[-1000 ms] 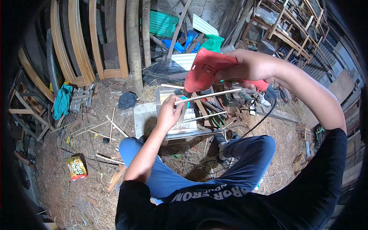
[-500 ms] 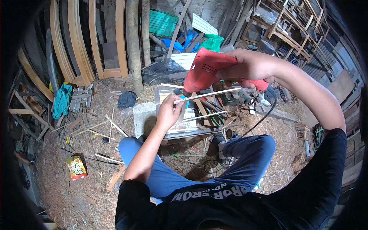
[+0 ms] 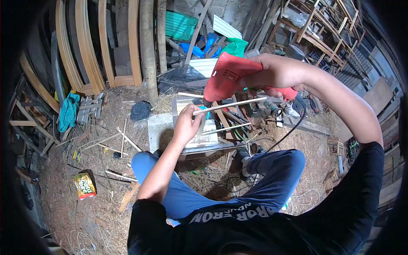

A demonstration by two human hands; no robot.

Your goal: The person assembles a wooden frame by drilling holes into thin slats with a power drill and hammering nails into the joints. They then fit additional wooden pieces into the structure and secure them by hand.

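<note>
The right hand (image 3: 276, 72) is wrapped tight around the grip of a red drill (image 3: 229, 80), nose angled down and toward the left hand. The left hand (image 3: 187, 123) is closed on one end of a thin wooden stick (image 3: 231, 105), pinching it so that it runs out level to the right, just under the drill's nose. Where the bit meets the stick is hidden by the drill body, so contact cannot be judged.

Below the left hand lies a pale worktop (image 3: 159, 129) with a second stick (image 3: 225, 128) resting across it, and the drill's black cord (image 3: 289, 134) trails down past the right knee.

The stick is slender and held at one end only; if the bit bites, it may spin, split or whip, and the fingers (image 3: 196, 114) sit close to the tip. A slipping bit would likely run toward them.
</note>
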